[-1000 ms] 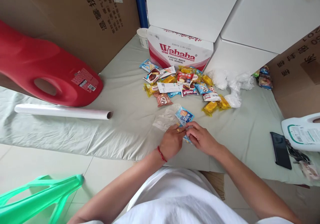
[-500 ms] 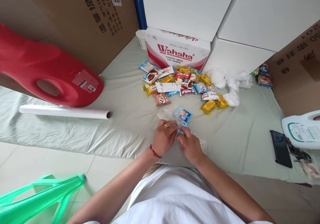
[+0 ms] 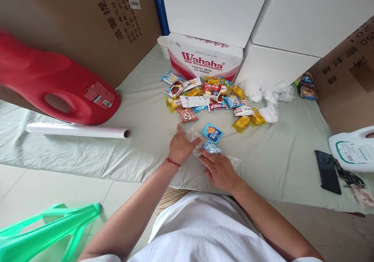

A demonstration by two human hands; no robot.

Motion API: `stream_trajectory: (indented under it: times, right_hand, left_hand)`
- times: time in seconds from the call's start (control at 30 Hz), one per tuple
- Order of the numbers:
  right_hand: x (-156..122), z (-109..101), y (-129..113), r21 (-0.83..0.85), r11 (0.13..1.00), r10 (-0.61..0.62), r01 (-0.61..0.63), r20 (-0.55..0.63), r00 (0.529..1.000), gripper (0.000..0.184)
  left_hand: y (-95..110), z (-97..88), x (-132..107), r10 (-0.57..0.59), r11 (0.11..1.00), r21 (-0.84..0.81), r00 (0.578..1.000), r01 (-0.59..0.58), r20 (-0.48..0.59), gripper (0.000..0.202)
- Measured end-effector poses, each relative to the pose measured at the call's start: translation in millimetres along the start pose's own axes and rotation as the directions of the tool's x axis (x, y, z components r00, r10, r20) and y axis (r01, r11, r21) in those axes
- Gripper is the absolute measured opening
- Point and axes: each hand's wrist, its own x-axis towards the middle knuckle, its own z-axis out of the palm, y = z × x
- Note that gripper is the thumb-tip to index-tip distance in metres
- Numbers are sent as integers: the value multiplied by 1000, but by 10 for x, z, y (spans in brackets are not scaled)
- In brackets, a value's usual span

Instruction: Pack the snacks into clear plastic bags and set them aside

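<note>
My left hand (image 3: 181, 145) is open, its fingers stretched away from me and its thumb pointing right, beside a crumpled sheet of clear plastic film (image 3: 233, 162). My right hand (image 3: 221, 171) lies flat with extended fingers, the tips touching a blue snack packet (image 3: 212, 146) that sits on or within the film; which of these I cannot tell. Just beyond it, a second blue snack packet (image 3: 212, 133) rests face up. Ahead of my left fingertips is a brown snack packet (image 3: 188, 115), at the near edge of a pile of mixed wrapped snacks (image 3: 214, 90).
A Wahaha carton (image 3: 204, 57) stands behind the pile, with balled clear plastic (image 3: 267, 92) to its right. On the left are a red jug (image 3: 58, 86) and a film roll (image 3: 77, 130). A phone (image 3: 327, 172) and a white jug (image 3: 353, 149) sit at right.
My hands, pinched together over the plastic before, have come apart. The left has moved left and opened; the right has flattened out over the nearer blue packet.
</note>
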Motion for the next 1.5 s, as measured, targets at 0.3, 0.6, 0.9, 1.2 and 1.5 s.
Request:
stream_trajectory:
  times: [0.3, 0.6, 0.9, 1.2, 1.5]
  right_hand:
    - [-15, -6, 34, 166, 986, 4, 3, -44, 999, 37]
    - [-327, -25, 231, 526, 832, -105, 178, -166, 980, 37]
    - [-553, -82, 565, 411, 787, 595, -461, -306, 743, 35]
    - [-459, -70, 289, 545, 711, 567, -444, -70, 821, 10]
    - [-383, 17, 165, 953, -302, 705, 11, 216, 675, 55]
  left_hand:
    - [30, -83, -175, 261, 946, -234, 956, -225, 133, 15]
    - [216, 272, -432, 476, 878, -185, 843, -441, 252, 37]
    - [107, 550, -597, 423, 906, 43, 902, -421, -87, 51]
    - [101, 592, -693, 316, 920, 256, 948, -297, -34, 33]
    - [53, 798, -931, 766, 611, 187, 634, -769, 107, 46]
